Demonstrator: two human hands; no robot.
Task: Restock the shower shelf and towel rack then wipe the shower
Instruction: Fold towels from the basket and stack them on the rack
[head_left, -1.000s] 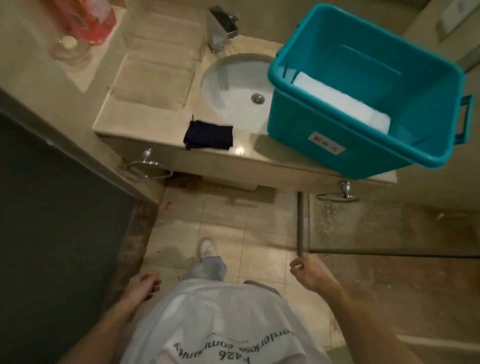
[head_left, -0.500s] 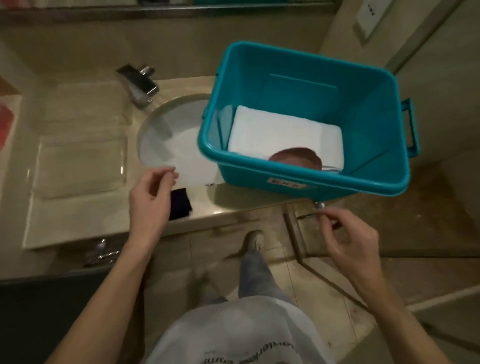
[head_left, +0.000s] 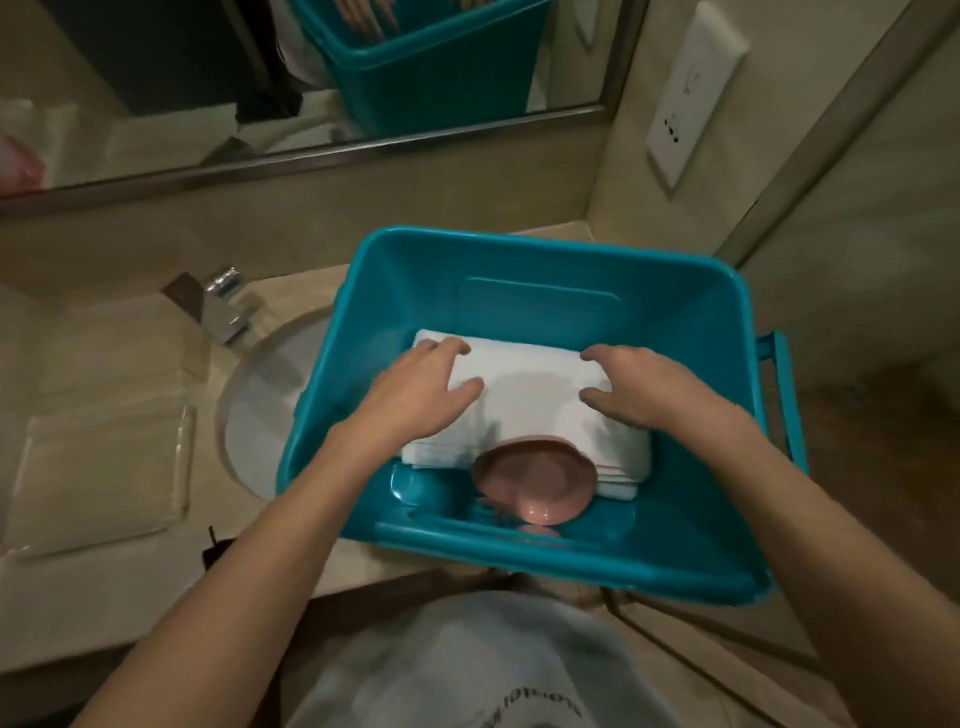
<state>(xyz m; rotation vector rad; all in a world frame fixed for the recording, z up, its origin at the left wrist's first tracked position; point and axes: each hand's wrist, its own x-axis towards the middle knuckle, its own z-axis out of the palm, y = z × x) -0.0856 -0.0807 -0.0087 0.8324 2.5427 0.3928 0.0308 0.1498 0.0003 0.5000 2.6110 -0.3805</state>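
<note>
A teal plastic bin (head_left: 675, 332) stands on the vanity counter, partly over the sink. Inside lies a stack of folded white towels (head_left: 530, 395) with a pink dish (head_left: 535, 480) leaning against its near edge. My left hand (head_left: 421, 389) lies on the left part of the top towel, fingers spread and slightly bent over its far edge. Over on the towel's right part is my right hand (head_left: 639, 387), fingers curving down at the far edge. Neither hand has lifted the towel.
The white sink (head_left: 260, 405) and chrome faucet (head_left: 223, 306) sit left of the bin. A clear tray (head_left: 98, 467) lies on the beige counter (head_left: 67, 597). A dark cloth (head_left: 213, 551) peeks out by my left forearm. A mirror (head_left: 208, 78) and wall socket (head_left: 691, 98) are behind.
Both hands rose from my sides, passed the counter edge and reached into the bin onto the towels. The view moved closer over the bin.
</note>
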